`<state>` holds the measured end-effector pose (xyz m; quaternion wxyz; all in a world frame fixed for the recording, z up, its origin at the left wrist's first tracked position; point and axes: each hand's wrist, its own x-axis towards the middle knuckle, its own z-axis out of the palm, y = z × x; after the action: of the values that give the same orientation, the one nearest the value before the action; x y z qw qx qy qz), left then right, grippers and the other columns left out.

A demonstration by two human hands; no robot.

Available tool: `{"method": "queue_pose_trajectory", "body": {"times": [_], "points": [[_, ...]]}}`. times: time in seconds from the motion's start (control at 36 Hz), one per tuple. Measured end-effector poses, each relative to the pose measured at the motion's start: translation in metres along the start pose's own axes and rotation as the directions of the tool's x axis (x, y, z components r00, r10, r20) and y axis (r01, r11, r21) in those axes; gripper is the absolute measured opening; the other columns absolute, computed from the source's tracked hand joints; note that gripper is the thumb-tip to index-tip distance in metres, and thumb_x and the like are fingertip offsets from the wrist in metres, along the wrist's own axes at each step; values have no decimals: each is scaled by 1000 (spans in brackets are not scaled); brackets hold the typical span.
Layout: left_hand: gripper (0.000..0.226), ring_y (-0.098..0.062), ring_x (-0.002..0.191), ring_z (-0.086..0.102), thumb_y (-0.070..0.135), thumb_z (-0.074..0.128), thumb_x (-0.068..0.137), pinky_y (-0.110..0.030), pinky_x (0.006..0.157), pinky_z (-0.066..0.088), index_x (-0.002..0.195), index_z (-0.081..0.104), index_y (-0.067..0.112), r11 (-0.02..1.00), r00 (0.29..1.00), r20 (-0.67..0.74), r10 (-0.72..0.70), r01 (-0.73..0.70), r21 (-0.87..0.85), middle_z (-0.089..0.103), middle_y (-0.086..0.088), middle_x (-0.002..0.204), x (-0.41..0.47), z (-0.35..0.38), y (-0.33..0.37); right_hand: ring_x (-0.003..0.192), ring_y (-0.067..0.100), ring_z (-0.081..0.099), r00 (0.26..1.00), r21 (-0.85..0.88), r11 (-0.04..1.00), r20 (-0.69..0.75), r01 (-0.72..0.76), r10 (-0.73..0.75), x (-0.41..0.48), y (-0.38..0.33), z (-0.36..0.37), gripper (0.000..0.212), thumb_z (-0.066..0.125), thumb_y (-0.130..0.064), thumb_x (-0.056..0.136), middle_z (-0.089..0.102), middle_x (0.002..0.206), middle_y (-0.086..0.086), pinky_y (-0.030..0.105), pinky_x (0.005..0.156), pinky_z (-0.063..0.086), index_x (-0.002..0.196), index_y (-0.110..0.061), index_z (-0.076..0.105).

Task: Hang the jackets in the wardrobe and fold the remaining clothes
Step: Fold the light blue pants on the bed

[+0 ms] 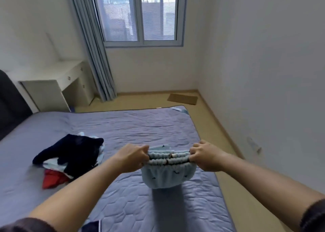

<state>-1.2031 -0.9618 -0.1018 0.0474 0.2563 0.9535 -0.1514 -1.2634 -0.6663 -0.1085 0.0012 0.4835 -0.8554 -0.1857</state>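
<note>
Pale blue, with an elastic waistband, the garment [168, 173] hangs over the bed [133, 124], near its right edge. Your left hand [132, 157] and right hand [206, 155] are fists held apart, each clamped on one end of the bunched waistband, which is stretched between them. On the bed, left of the garment, lies a dark, red and white pile of clothes [70, 154]. Flat quilt runs on to the bed's far edge. Past the bed's right edge a strip of floor [237, 187] follows the wall, and a brown mat [182, 99] lies beyond the far right corner.
</note>
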Motion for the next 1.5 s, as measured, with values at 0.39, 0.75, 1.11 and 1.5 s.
{"method": "queue_pose_trajectory", "body": {"times": [0.39,0.75,1.11,1.5], "points": [[15,-26,89,59,26,51,81,-32,62,38,90,62,21,977,979,192,70,-28,-210,52,8,112,-119,45,166,96,26,51,990,373,921,41,108,-133,-135,-140,61,20,48,-27,84,59,97,5,34,80,36,95,-20,64],[23,-15,74,49,42,58,78,-24,60,28,80,60,19,921,984,179,-16,85,-381,54,6,98,-132,48,202,86,23,53,997,604,796,25,46,-77,-165,-143,58,16,50,-16,80,60,88,4,33,71,42,83,-18,66],[21,-25,98,58,34,52,86,-33,71,44,93,60,16,789,919,304,-251,376,-486,56,2,111,51,155,79,101,27,50,965,483,851,242,-207,97,37,-35,154,24,46,-21,89,60,107,4,32,72,32,100,-21,67],[52,-18,125,46,22,51,90,-25,97,36,139,36,19,239,724,566,-395,676,-697,35,-4,144,167,340,25,132,17,42,714,694,185,639,-695,287,166,-11,328,51,48,-17,89,42,147,1,28,106,37,139,-20,45]]}}
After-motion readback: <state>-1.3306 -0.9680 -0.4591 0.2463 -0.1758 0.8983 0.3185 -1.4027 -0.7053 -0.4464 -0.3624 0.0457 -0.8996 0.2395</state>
